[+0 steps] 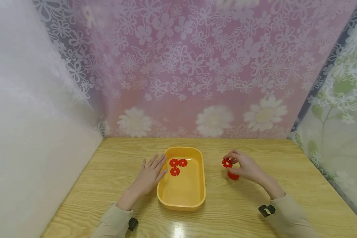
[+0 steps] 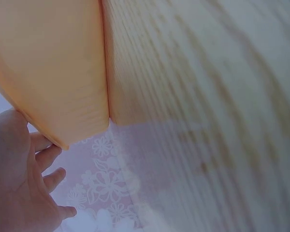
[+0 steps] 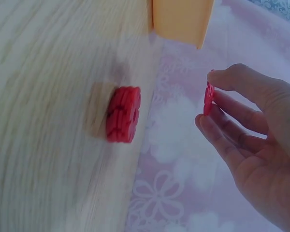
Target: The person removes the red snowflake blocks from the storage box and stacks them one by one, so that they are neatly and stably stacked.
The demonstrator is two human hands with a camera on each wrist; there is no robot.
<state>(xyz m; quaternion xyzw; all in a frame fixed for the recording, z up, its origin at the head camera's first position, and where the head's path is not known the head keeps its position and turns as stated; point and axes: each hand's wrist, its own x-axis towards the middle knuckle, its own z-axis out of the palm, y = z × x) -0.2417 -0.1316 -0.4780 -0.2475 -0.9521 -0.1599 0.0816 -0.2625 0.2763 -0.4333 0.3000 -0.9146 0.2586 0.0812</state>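
Between thumb and fingertips, my right hand (image 1: 246,167) pinches one red snowflake disc (image 1: 227,163) by its edges, above the table. Below it, a short stack of red discs (image 3: 123,115) sits on the wood, partly covered by the hand in the head view. My left hand (image 1: 148,175) rests with straight fingers against the left rim of a yellow tray (image 1: 184,206). Inside the tray, toward its far left, lie 3 red notched discs (image 1: 175,171). The left wrist view shows the left fingers (image 2: 54,180) at the tray's edge.
The tray and stack stand on a wooden table (image 1: 220,211). A pink flowered curtain (image 1: 178,72) hangs along its back edge. A white wall (image 1: 32,115) flanks the left, and a flowered cloth (image 1: 339,115) hangs on the right.
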